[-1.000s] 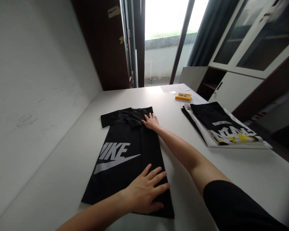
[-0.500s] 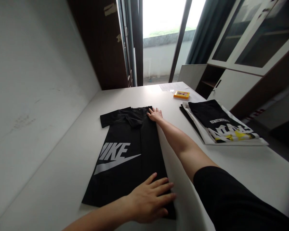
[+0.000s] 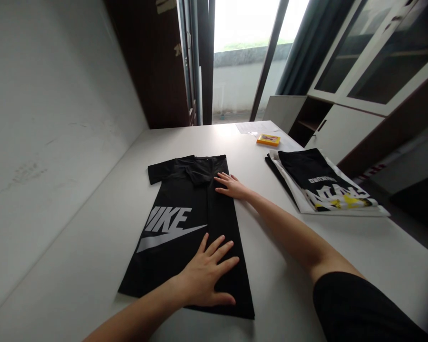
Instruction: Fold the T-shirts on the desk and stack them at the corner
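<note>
A black T-shirt [image 3: 185, 251] with a grey NIKE print lies on the white table, its right side folded in lengthwise. One short sleeve sticks out at the upper left, and another lies folded over near the collar. My left hand [image 3: 209, 273] rests on the lower part of the shirt, fingers spread and palm down. Farther up, my right hand [image 3: 231, 185] lies flat across the shirt's right edge below the shoulder, its fingers stretched out. Neither hand grips the cloth.
To the right lies a stack of folded shirts [image 3: 328, 185], black and white with a yellow print. Behind it are a yellow box [image 3: 268, 139] and papers [image 3: 255, 127]. A wall [image 3: 57, 118] borders the table [image 3: 74, 251] on the left; cabinets [image 3: 345, 133] stand at the right.
My left hand has moved left and up from the shirt's right edge onto its body. My right hand has slid slightly down from the shoulder. The shirt keeps its folded shape.
</note>
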`<state>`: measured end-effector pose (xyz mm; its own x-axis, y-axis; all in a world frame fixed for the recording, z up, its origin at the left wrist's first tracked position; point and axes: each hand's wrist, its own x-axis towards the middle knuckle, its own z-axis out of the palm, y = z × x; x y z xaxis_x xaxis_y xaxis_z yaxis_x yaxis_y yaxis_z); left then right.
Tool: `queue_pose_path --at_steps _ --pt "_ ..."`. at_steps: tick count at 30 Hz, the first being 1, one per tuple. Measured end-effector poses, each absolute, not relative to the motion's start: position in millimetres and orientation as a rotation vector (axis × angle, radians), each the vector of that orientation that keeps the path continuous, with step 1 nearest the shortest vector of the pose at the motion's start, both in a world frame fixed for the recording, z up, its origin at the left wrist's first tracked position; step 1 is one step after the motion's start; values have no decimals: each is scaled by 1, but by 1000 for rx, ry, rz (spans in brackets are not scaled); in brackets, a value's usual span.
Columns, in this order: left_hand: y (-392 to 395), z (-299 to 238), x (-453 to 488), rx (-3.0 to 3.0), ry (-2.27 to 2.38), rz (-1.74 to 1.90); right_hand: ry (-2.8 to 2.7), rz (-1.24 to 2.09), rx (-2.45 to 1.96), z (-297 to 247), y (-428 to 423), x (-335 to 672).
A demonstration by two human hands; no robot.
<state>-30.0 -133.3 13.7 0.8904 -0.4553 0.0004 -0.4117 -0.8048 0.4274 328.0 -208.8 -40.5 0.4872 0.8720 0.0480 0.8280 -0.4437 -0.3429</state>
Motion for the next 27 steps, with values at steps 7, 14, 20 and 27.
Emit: queue_pose_path --at_steps 7,14,20,27 --pt "-102 19 -26 2811 -463 -60 -1514 72 -2425 -40 -217 263" --pt "-61 4 -14 2832 -332 -119 -1496 7 -2437 -46 -209 261" --pt "-78 6 -12 2654 -393 -161 -1439 24 -2489 -46 -209 284" --pt "-13 8 4 2402 57 207 -1429 60 -2406 -41 -230 319"
